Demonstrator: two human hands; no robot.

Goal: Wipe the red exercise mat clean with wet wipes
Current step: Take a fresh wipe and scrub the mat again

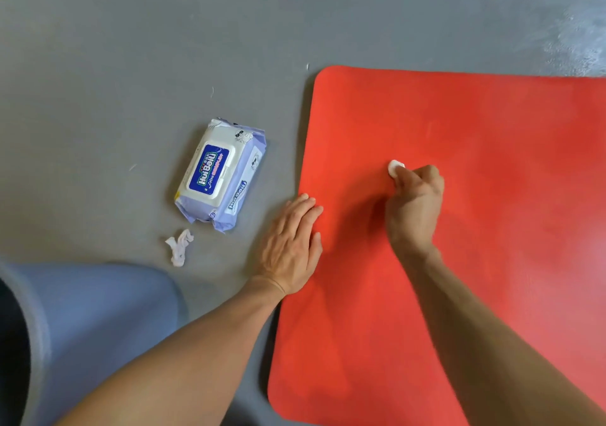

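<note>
The red exercise mat [492, 150] lies flat on the grey floor and fills the right half of the view. My right hand [414, 205] is on the mat near its left part, fingers curled round a small bunched white wet wipe [394, 167] that sticks out past the knuckles and touches the mat. My left hand [292, 245] lies flat with straight fingers across the mat's left edge, pressing it to the floor. A purple and white pack of wet wipes [219, 174], lid closed, sits on the floor left of the mat.
A crumpled used wipe [179, 246] lies on the floor just below the pack. My knee in blue fabric [98, 327] fills the lower left corner. Grey floor [131, 48] surrounds the mat, with a few small white scraps on it.
</note>
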